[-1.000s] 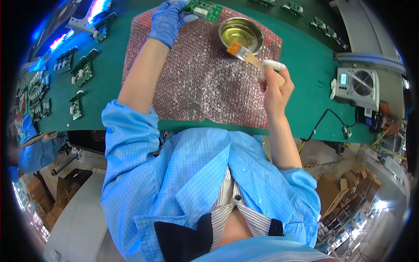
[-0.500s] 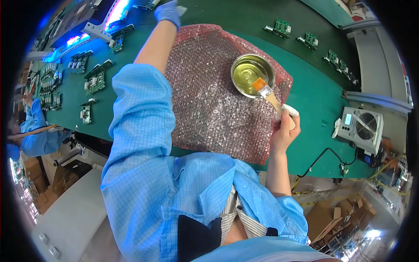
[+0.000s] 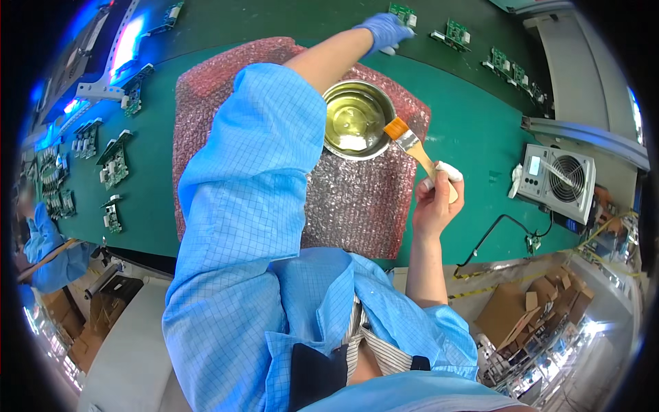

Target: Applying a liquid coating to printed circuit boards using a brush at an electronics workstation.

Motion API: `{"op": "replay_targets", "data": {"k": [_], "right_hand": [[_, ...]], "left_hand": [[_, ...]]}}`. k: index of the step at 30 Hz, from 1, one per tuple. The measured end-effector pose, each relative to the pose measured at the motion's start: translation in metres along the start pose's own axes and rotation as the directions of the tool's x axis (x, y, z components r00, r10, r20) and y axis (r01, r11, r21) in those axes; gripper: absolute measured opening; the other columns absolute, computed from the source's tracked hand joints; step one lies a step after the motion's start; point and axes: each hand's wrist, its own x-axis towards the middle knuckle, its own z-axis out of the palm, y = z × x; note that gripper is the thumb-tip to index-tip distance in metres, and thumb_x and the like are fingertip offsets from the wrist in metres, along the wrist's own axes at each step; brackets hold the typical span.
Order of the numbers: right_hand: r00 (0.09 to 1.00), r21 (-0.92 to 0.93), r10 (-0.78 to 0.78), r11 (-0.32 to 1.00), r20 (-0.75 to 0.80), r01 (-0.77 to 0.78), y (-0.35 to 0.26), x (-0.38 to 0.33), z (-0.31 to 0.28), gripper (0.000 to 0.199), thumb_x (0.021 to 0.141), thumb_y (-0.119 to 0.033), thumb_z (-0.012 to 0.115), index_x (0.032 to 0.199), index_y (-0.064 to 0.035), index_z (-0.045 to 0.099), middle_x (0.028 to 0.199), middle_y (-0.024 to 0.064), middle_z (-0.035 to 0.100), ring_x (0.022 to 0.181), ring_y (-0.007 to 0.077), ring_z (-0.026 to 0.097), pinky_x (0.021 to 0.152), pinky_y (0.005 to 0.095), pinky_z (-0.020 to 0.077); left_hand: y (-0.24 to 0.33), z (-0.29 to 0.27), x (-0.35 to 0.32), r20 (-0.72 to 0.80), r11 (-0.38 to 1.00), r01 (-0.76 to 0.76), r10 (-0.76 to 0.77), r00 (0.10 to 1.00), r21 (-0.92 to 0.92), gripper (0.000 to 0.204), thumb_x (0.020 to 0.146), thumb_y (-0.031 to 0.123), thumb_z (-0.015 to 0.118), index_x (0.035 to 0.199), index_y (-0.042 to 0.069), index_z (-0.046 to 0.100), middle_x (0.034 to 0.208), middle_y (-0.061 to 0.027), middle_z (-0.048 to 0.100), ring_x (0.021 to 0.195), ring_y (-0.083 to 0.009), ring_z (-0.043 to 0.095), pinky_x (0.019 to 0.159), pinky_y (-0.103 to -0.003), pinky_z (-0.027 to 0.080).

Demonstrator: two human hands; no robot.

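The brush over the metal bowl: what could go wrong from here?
1. The brush held by the right hand has its bristles at the rim of the metal bowl of yellowish liquid; a push on the rim could tip the bowl or drip liquid onto the pink bubble wrap.
2. The left hand reaches far across to a green circuit board; the forearm passes close over the bowl and might knock it.
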Motion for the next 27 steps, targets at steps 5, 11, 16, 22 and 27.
{"op": "replay_targets", "data": {"k": [5, 11, 16, 22, 27], "right_hand": [[0.998, -0.071, 0.045, 0.997, 0.049, -0.041, 0.0, 0.001, -0.001, 0.013, 0.087, -0.014, 0.055, 0.093, -0.0028, 0.058, 0.062, -0.0002, 0.053, 0.047, 0.0047, 0.048, 0.039, 0.0176, 0.0356], [0.979, -0.192, 0.136, 0.976, 0.151, -0.106, 0.003, 0.014, 0.017, 0.012, 0.086, -0.016, 0.057, 0.09, -0.0045, 0.059, 0.062, -0.0008, 0.054, 0.047, 0.0038, 0.049, 0.039, 0.0165, 0.0347], [0.966, -0.194, 0.157, 0.974, 0.203, -0.117, 0.008, 0.02, 0.024, 0.015, 0.086, -0.018, 0.057, 0.09, -0.0037, 0.059, 0.062, -0.0003, 0.055, 0.049, 0.0041, 0.049, 0.039, 0.0169, 0.0347], [0.965, -0.223, 0.118, 0.973, 0.233, -0.065, 0.008, 0.015, 0.03, 0.017, 0.086, -0.019, 0.058, 0.088, -0.0031, 0.058, 0.062, 0.0, 0.055, 0.051, 0.0043, 0.05, 0.04, 0.0175, 0.0359], [0.974, -0.182, 0.05, 0.983, 0.22, -0.009, -0.001, 0.008, 0.025, 0.017, 0.085, -0.02, 0.061, 0.087, -0.0036, 0.058, 0.062, -0.0009, 0.054, 0.049, 0.0041, 0.048, 0.041, 0.0172, 0.0358]], "left_hand": [[-0.025, -0.049, -0.028, -0.411, 0.999, -0.038, 0.045, 0.911, 0.024, 0.02, 0.071, 0.02, 0.063, 0.081, 0.003, 0.061, 0.065, -0.0095, 0.061, 0.052, -0.0167, 0.058, 0.048, -0.03, 0.048], [-0.055, -0.122, -0.095, -0.615, 0.906, -0.283, 0.032, 0.788, -0.315, 0.016, 0.072, 0.004, 0.061, 0.087, 0.006, 0.055, 0.08, -0.0068, 0.056, 0.069, -0.0156, 0.058, 0.052, -0.028, 0.054], [-0.088, -0.144, -0.173, -0.76, 0.841, -0.465, 0.103, 0.642, -0.278, 0.021, 0.078, 0.008, 0.064, 0.097, 0.007, 0.055, 0.086, -0.0059, 0.056, 0.074, -0.0129, 0.059, 0.051, -0.023, 0.052], [-0.121, -0.15, -0.248, -0.854, 0.817, -0.535, 0.107, 0.509, -0.216, 0.059, 0.074, 0.007, 0.07, 0.125, 0.007, 0.039, 0.077, -0.0047, 0.057, 0.065, -0.0129, 0.06, 0.05, -0.02, 0.051], [-0.135, -0.145, -0.292, -0.798, 0.863, -0.438, 0.07, 0.599, -0.253, 0.061, 0.075, 0.007, 0.069, 0.126, 0.006, 0.036, 0.09, -0.0103, 0.057, 0.071, -0.0161, 0.06, 0.049, -0.022, 0.051]]}}
